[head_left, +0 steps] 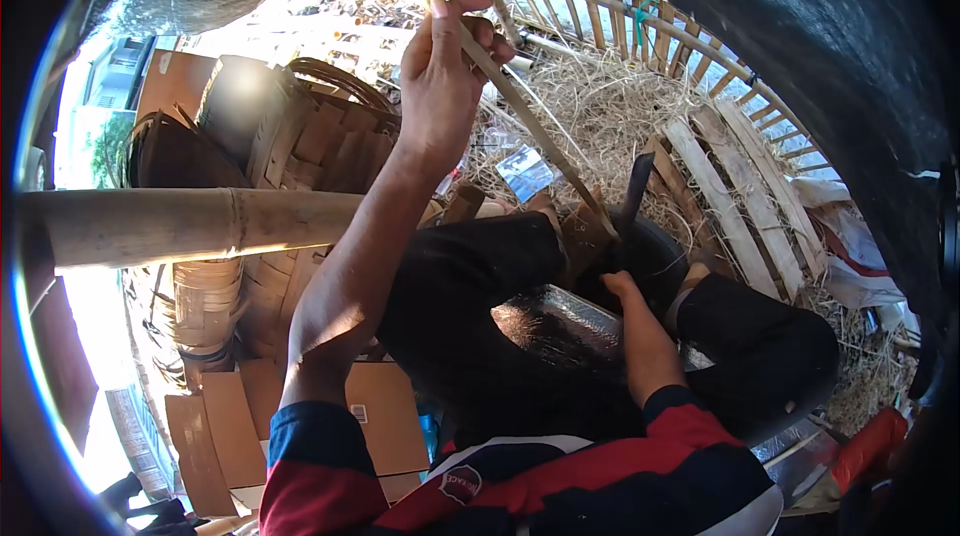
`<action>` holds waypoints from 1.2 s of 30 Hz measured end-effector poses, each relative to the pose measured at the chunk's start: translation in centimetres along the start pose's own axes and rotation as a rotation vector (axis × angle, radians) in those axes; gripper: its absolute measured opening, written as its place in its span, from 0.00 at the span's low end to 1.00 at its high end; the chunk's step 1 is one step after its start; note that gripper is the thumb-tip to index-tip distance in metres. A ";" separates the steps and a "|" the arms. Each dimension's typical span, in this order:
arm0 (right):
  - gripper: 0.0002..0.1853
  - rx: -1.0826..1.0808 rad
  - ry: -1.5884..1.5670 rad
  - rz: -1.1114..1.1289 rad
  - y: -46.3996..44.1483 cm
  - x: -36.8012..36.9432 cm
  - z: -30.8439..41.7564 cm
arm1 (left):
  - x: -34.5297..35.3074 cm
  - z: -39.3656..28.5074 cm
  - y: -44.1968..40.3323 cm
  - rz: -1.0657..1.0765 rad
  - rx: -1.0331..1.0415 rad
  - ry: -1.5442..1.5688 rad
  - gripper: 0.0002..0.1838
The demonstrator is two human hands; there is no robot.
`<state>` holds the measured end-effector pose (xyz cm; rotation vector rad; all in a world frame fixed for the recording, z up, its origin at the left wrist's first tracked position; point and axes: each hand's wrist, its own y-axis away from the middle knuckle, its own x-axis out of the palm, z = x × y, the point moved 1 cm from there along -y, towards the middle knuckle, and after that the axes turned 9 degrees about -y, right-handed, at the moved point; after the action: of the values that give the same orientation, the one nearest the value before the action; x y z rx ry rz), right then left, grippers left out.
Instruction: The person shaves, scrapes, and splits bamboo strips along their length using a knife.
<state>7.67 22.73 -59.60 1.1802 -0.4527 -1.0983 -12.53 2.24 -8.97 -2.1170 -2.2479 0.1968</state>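
My left hand [447, 61] is raised at the upper middle, its fingers closed round the upper end of a long, flat bamboo strip [535, 126]. The strip slants down to the right, its lower end beside a dark blade-like knife [636, 186] that points upward. Below the blade, between my knees, is my right hand [620, 286], closed round what looks like the knife's dark handle. Shadow hides most of its fingers. A dark rounded object [655, 261] lies just beyond this hand.
A thick bamboo pole [190, 224] crosses the left side. Woven baskets [335, 151] and cardboard boxes [385, 416] stand around it. Pale shavings [620, 101] cover the ground ahead, with wooden slats [735, 201] at the right and a curved bamboo fence [690, 41] behind.
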 end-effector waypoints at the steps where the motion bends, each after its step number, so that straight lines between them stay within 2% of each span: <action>1: 0.34 -0.007 -0.004 0.006 -0.4 0.3 -0.2 | 0.2 0.0 0.1 -0.007 0.009 -0.015 0.25; 6: 0.32 -0.001 -0.235 -0.084 -1.4 1.8 -0.7 | 0.1 -0.4 -0.2 -0.003 0.040 -0.227 0.23; 8: 0.31 0.022 -0.305 -0.087 -0.7 1.6 -0.4 | 0.2 -0.5 -0.1 -0.005 0.029 -0.213 0.23; 11: 0.30 0.052 -0.332 -0.115 -0.2 1.4 -0.3 | 0.7 -0.6 -0.1 0.008 -0.063 -0.373 0.22; 13: 0.29 0.053 -0.290 -0.131 0.9 0.9 0.7 | 0.8 -0.5 -0.2 0.028 -0.054 -0.355 0.22; 16: 0.29 0.046 -0.409 -0.129 2.8 0.3 2.4 | 1.1 -0.6 -0.1 0.032 -0.029 -0.315 0.21; 19: 0.28 0.028 -0.563 -0.167 2.2 -0.3 2.3 | 1.2 -1.3 -0.2 -0.080 0.033 -0.274 0.19; 21: 0.22 0.028 -0.882 -0.143 0.7 -0.9 1.7 | 0.7 -1.5 -0.3 -0.095 0.122 -0.216 0.18; 22: 0.22 0.026 -0.886 -0.154 0.6 -1.8 1.7 | 0.5 -1.9 -0.3 -0.104 0.172 -0.190 0.18; 24: 0.16 -0.018 -0.974 0.008 1.4 -3.6 1.7 | -0.1 -2.4 -0.3 -0.123 0.286 -0.138 0.17; 26: 0.15 -0.023 -0.923 -0.024 2.6 -5.3 2.1 | -0.8 -2.9 -0.3 -0.154 0.334 -0.092 0.17; 27: 0.14 -0.021 -0.865 -0.049 3.0 -5.8 2.0 | -1.2 -3.0 -0.2 -0.217 0.319 -0.110 0.13; 36: 0.11 -0.083 -0.914 -0.242 8.1 -10.3 0.4 | -4.3 -3.0 1.2 -0.357 0.293 -0.042 0.09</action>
<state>6.39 31.22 -49.72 0.6070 -0.9620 -1.8367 -10.73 -1.80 -5.92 -1.5570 -2.3959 0.5188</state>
